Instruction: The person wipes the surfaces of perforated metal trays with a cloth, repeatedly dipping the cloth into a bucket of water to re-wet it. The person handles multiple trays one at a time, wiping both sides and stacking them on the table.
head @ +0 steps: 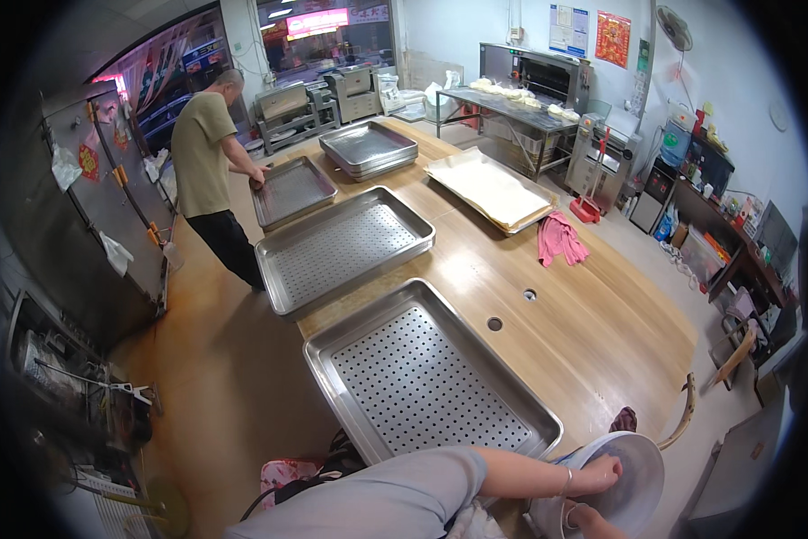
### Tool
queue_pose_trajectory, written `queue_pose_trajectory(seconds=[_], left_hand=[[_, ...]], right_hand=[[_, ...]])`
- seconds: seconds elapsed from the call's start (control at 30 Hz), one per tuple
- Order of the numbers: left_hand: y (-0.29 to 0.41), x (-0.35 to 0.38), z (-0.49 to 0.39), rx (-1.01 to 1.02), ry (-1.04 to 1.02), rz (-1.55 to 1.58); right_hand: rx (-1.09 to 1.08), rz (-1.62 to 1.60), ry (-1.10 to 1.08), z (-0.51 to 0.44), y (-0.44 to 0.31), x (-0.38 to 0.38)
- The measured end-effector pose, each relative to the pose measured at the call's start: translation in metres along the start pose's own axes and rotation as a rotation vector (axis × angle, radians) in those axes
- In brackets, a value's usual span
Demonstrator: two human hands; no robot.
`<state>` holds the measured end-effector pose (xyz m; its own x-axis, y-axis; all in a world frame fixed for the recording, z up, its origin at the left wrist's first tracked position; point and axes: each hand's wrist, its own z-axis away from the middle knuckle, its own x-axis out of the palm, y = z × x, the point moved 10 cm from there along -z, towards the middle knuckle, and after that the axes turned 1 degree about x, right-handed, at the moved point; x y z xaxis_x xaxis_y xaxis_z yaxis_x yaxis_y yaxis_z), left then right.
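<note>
My left hand (598,476) reaches over the mouth of a white plastic bucket (636,482), fingers curled inward. Whether anything is between its fingers cannot be made out. Part of my right hand (587,517) shows just below it at the bucket, cut off by the picture's lower edge. Each wrist carries a thin band. Just left of the bucket lies a perforated stainless steel tray (431,384), its near corner covered by my left forearm. A dark, crumpled cloth-like thing (623,419) rests on the table beside the bucket rim.
The wooden table (599,323) also bears a second perforated tray (350,246), stacked trays (369,148), a paper-lined tray (491,188) and a pink cloth (560,239). A person (208,155) at its far left touches another tray (294,192). A chair (680,411) stands at right.
</note>
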<state>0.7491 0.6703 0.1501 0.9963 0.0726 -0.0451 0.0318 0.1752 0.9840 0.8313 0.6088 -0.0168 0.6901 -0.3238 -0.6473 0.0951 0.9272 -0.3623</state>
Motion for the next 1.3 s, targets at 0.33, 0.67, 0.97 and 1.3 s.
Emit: queue_pose_trajectory(seconds=[0.33, 0.67, 0.97, 1.3], left_hand=[[0.016, 0.028, 0.046, -0.212, -0.561, 0.149], [0.018, 0.042, 0.067, -0.147, -0.868, -0.032], [0.000, 0.034, 0.066, -0.724, -0.428, 0.636], [0.009, 0.044, 0.062, -0.713, -0.270, 0.935]], right_hand=[[0.413, -1.150, 0.853, 0.163, -0.023, -0.126], [-0.174, -2.051, 1.577, 0.240, -0.098, -0.168], [-0.164, -1.975, 1.708, 0.246, -0.118, -0.160], [0.592, -1.467, 1.578, 0.220, -0.055, -0.100]])
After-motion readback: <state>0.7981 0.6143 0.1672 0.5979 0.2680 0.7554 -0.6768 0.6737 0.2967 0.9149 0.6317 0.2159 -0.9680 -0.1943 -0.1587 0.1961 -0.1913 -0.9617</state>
